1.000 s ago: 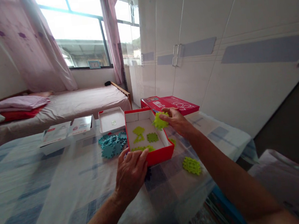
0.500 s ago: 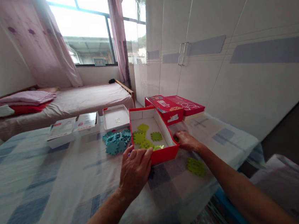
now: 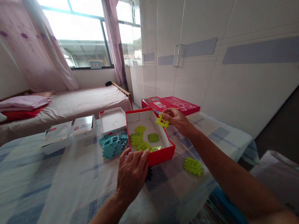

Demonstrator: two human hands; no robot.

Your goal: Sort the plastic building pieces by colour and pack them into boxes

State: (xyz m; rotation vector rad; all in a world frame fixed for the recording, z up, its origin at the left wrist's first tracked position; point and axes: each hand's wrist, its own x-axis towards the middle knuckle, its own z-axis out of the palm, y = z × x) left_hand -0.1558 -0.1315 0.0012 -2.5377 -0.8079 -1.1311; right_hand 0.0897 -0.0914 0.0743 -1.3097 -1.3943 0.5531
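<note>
An open red box (image 3: 161, 157) with a white inside stands on the table in front of me. Several yellow-green toothed foam-like puzzle pieces (image 3: 135, 139) lie in it. My left hand (image 3: 131, 167) grips the near left corner of this box, its fingertips over the rim. Above the right wall, my right hand (image 3: 175, 119) pinches a yellow-green puzzle piece (image 3: 162, 121) by its edge. More yellow-green pieces (image 3: 192, 166) rest together on the cloth, right of the box. Teal toothed pieces (image 3: 113, 145) are heaped against its left side. A dark piece (image 3: 149, 174) is partly hidden by my left hand.
Behind the box lie closed red boxes (image 3: 175, 104). A shallow white lid or tray (image 3: 113, 120) and two white boxes (image 3: 83, 128) stand at the back left. A checked cloth (image 3: 67, 192) under clear plastic covers the table. White cupboards rise behind, beside a bed (image 3: 84, 101).
My right hand has risen from the cloth beside the box, bringing up a yellow-green puzzle piece over the right wall. The left hand stays on the box corner. The view has shifted slightly.
</note>
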